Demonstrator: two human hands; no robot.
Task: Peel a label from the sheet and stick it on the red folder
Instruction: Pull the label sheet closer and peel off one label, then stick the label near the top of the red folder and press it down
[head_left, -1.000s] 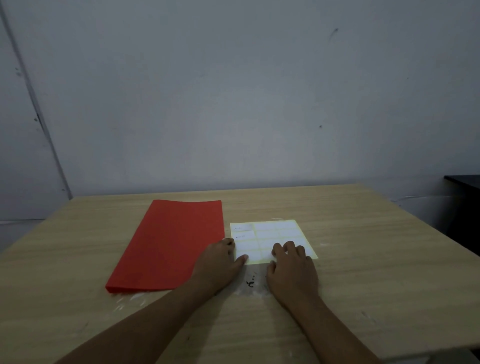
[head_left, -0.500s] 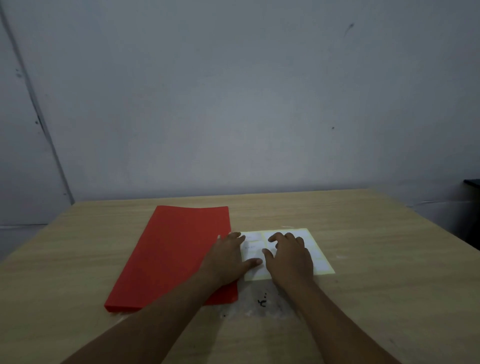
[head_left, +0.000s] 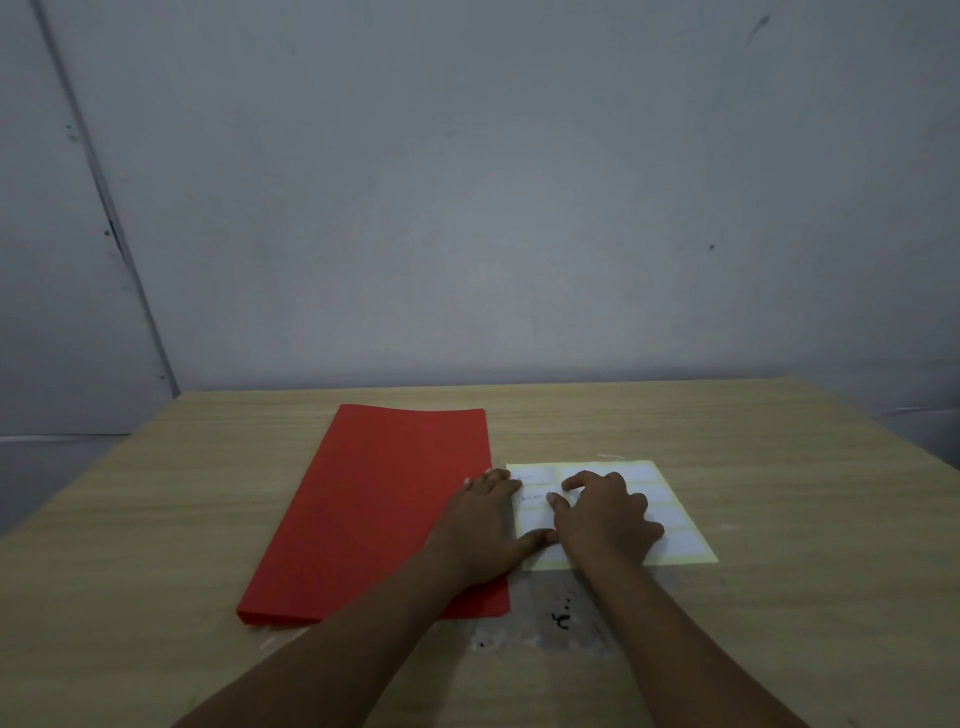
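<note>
A red folder (head_left: 374, 509) lies flat on the wooden table, left of centre. Right beside it lies a pale yellow label sheet (head_left: 680, 525) with several white labels in a grid. My left hand (head_left: 485, 530) rests flat across the folder's right edge and the sheet's left edge, thumb pressing the sheet down. My right hand (head_left: 605, 514) lies on the sheet's middle, its thumb and forefinger tips curled down on a label in the upper left part. No label is visibly lifted. My hands hide much of the sheet.
The wooden table (head_left: 805, 597) runs to a grey wall behind. A worn grey patch with black marks (head_left: 561, 618) lies just in front of the sheet.
Both hands have moved forward from the sheet's near edge onto the sheet. My left hand now overlaps the folder's edge, and my right fingertips have curled onto a label.
</note>
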